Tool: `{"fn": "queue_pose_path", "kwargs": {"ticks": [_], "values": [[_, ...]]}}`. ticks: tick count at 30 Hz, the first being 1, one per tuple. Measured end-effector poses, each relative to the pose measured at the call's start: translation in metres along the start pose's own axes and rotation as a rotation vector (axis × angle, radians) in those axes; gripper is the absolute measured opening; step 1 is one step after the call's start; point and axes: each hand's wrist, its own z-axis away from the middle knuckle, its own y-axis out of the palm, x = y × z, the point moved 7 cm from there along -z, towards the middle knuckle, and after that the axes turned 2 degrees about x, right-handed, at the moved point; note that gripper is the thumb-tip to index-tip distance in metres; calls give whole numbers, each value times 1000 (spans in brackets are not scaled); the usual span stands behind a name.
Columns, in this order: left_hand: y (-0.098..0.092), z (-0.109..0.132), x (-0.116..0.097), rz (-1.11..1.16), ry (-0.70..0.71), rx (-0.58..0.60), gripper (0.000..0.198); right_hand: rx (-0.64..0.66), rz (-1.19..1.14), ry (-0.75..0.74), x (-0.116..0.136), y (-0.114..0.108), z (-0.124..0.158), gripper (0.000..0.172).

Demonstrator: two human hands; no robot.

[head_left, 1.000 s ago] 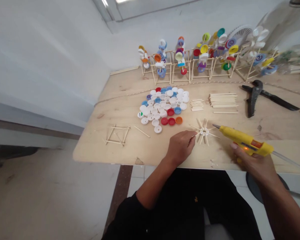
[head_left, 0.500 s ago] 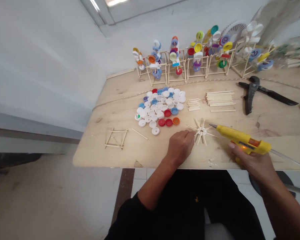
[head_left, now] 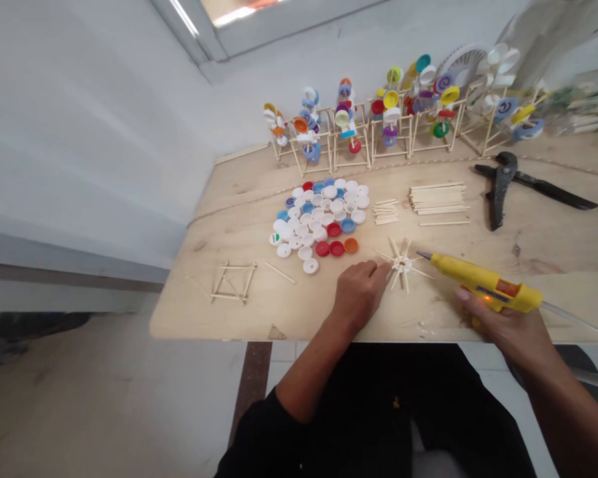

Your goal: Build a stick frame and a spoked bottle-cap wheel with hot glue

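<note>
Spokes of thin wooden sticks fan out from a pale hub, forming a stick wheel [head_left: 402, 265] flat on the table. My left hand [head_left: 361, 290] is closed at its left side, fingertips pinching one of the spokes. A yellow hot glue gun [head_left: 483, 279] is gripped in my right hand [head_left: 503, 322], its small light glowing orange. The gun's nozzle points left, close to the wheel's right-hand spokes; whether it touches one I cannot tell. A clear glue stick [head_left: 578, 322] sticks out of the gun's back end.
Bottle caps [head_left: 323, 216] lie piled left of centre. Beside them are short sticks [head_left: 386, 212] and longer sticks [head_left: 437, 199]. Black pliers [head_left: 503, 189] rest at right, a square stick frame [head_left: 233, 282] at left. Stick stands with cap wheels [head_left: 351, 136] line the back.
The view has shifted slightly. Both hands, the glue gun and the stick wheel keep nearly the same places relative to each other.
</note>
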Motion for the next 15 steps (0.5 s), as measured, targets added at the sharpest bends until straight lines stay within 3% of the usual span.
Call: {"fn": "queue_pose_path", "kwargs": {"ticks": [4, 15], "values": [[0, 0, 0, -33, 5, -16, 27, 10, -11, 63, -1, 1, 2, 38], [-2, -1, -2, -70, 16, -63, 24, 33, -23, -18, 4, 3, 1, 32]]}}
